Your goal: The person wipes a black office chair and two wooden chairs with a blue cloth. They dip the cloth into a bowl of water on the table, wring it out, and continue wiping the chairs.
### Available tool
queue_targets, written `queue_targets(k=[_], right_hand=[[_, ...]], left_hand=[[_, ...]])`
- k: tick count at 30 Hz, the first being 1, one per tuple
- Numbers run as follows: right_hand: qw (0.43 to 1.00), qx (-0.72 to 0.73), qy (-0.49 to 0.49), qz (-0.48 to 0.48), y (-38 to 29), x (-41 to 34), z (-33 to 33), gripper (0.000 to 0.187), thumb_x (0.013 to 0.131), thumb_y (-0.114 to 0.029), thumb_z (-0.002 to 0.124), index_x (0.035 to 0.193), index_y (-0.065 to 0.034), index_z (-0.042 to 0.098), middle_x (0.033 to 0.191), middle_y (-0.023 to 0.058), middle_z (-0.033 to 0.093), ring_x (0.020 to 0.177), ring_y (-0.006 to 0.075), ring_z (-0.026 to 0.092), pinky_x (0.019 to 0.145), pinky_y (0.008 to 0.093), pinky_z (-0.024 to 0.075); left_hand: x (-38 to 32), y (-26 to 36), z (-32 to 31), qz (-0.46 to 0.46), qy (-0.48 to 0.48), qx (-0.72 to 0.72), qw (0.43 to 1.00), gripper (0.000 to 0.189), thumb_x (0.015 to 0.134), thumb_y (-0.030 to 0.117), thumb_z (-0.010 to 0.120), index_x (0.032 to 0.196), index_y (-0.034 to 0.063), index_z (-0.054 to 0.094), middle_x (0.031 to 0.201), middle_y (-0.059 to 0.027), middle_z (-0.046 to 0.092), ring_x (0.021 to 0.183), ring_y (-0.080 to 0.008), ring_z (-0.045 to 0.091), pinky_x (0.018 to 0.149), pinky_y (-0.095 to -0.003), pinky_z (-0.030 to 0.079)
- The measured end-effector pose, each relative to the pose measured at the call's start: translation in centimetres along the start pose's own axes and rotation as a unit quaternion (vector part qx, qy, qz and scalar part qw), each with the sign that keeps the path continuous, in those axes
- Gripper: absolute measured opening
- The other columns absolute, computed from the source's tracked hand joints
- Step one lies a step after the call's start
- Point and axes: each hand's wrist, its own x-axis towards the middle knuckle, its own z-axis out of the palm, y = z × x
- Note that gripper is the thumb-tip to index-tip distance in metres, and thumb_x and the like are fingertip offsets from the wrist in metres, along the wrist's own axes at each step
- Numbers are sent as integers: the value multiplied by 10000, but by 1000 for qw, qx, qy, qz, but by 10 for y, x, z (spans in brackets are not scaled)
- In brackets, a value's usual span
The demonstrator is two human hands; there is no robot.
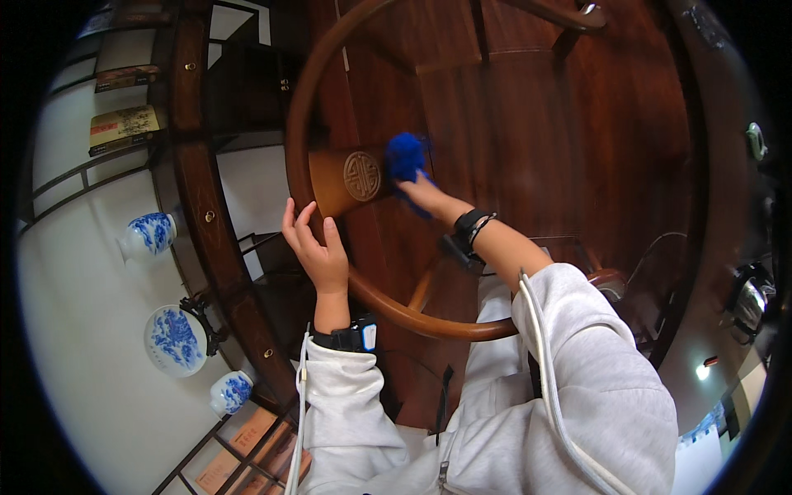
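Note:
A wooden horseshoe-back armchair stands before me, its curved top rail (pixel 301 93) sweeping round in a wide arc. On its back splat (pixel 328 180) is a carved round medallion (pixel 362 176). My right hand (pixel 424 190) grips a bunched blue cloth (pixel 406 156) at the splat, just beside the medallion; slight blur hides whether the cloth touches the wood. Fingers spread and holding nothing, my left hand (pixel 318 253) is up at the rail's outer side, and I cannot tell whether it touches.
Along the left runs a dark wooden cabinet (pixel 207 179) with brass-knobbed drawers. Blue-and-white vases (pixel 151 234) and a plate on a stand (pixel 176 340) are on its shelves, with boxes (pixel 252 431) nearby. A glossy dark table (pixel 711 241) at right holds a metallic item (pixel 750 303).

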Motion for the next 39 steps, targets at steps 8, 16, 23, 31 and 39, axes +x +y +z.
queue_targets(k=[8,16,23,31,39], right_hand=[[944,173,-150,-237,-146,-99,104,339,940,-176,585,1243,-54,495,1116,45,539,1022,143,487,922,321,419],[975,22,135,-177,-118,-28,114,646,812,-290,708,1314,6,429,1171,195,589,1085,330,573,915,410,455],[960,254,115,28,-166,-70,108,304,925,-389,564,1060,-118,587,971,67,611,893,218,563,834,403,458],[960,199,190,-57,-239,-138,162,587,933,-417,566,1380,-62,431,1324,105,541,1180,262,524,1033,400,393],[954,34,254,-153,-239,-88,196,506,954,-328,511,1383,-75,422,1277,103,529,1142,224,494,987,369,384]], left_hand=[[5,0,1,-20,18,-27,999,378,968,209,512,1260,-20,441,1357,-232,425,1242,-401,437,1058,-452,339],[2,-11,2,-2,40,-75,996,407,886,95,541,1266,-8,437,1343,-213,449,1245,-378,434,1080,-451,321],[6,-25,-16,18,-62,-178,982,566,779,115,678,1285,73,427,1410,-212,331,1285,-414,327,1076,-522,287],[58,-121,-77,121,-293,-163,935,288,831,190,646,1095,80,610,1237,-148,529,1223,-352,411,1020,-494,354],[145,-124,-85,174,-302,-187,919,245,851,172,609,1077,80,630,1171,-121,588,1167,-340,473,1007,-454,377]])
